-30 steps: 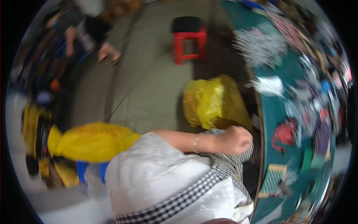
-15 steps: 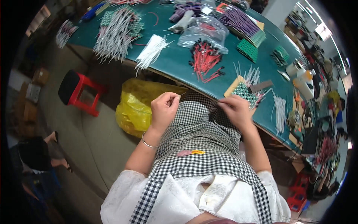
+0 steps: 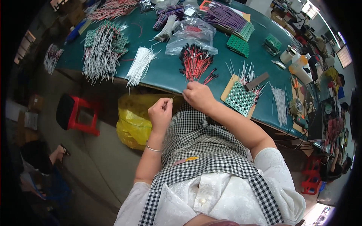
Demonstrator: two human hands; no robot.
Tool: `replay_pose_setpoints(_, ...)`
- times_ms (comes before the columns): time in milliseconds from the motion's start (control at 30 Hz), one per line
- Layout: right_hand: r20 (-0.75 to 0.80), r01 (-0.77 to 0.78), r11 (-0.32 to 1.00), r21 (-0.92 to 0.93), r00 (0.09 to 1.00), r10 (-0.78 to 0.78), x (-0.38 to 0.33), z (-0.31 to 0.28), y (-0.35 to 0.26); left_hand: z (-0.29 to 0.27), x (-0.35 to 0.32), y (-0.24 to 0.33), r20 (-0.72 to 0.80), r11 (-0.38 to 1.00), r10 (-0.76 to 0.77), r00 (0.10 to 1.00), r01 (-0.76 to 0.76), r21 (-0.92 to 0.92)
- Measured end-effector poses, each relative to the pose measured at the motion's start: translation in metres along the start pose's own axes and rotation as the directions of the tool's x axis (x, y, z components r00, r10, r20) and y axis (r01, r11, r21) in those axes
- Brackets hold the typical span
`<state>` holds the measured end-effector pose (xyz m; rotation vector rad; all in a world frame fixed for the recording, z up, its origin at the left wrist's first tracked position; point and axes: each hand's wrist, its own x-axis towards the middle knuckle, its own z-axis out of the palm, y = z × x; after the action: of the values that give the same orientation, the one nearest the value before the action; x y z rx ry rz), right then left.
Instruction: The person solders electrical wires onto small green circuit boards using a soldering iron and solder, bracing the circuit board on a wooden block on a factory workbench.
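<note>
My left hand [image 3: 161, 113], with a bangle on its wrist, is closed in a pinch off the table's near edge. A tiny thin thing shows at its fingertips, too small to name. My right hand [image 3: 199, 98] reaches over the table edge, its fingers bunched at the near end of a pile of red wires with black ends [image 3: 197, 66]. Whatever lies between those fingers is hidden. Right of that hand, a green circuit board panel [image 3: 240, 97] rests on a tan board, with white wires standing from it and a flat grey bar [image 3: 257, 81] across it.
On the green table [image 3: 162, 77] lie a white wire bundle [image 3: 140, 66], wired boards [image 3: 103, 52], a clear plastic bag [image 3: 190, 41], purple wires [image 3: 226, 17] and loose white wires [image 3: 279, 103]. A yellow bag [image 3: 132, 126] hangs below the edge. A red stool [image 3: 83, 115] stands left.
My right hand has moved left and forward from beside the board panel to the red wires. The left hand stays pinched in nearly the same place. The whole view has shifted slightly.
</note>
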<state>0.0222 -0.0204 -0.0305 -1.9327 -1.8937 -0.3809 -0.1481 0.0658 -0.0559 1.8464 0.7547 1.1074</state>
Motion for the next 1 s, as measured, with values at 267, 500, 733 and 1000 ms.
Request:
replay_pose_setpoints(267, -0.120, 0.011, 1.000, -0.026, 0.993, -0.014, 0.012, 0.001, 0.011, 0.014, 0.007, -0.007, -0.013, 0.999, 0.045, 0.999, -0.045, 0.010)
replay_pose_setpoints(500, -0.226, -0.076, 0.996, 0.039, 0.971, 0.082, 0.016, -0.001, 0.010, 0.017, 0.009, -0.011, -0.157, 0.997, 0.013, 0.988, -0.024, -0.068)
replay_pose_setpoints(733, -0.135, -0.068, 0.997, 0.047, 0.988, 0.074, -0.006, -0.002, -0.003, 0.038, 0.015, -0.041, -0.086, 0.959, -0.179, 0.980, 0.155, -0.238)
replay_pose_setpoints(1000, 0.304, -0.295, 0.885, 0.361, 0.934, 0.187, -0.131, -0.061, -0.057, 0.039, 0.016, -0.039, 0.112, 0.787, -0.372, 0.921, 0.377, -0.488)
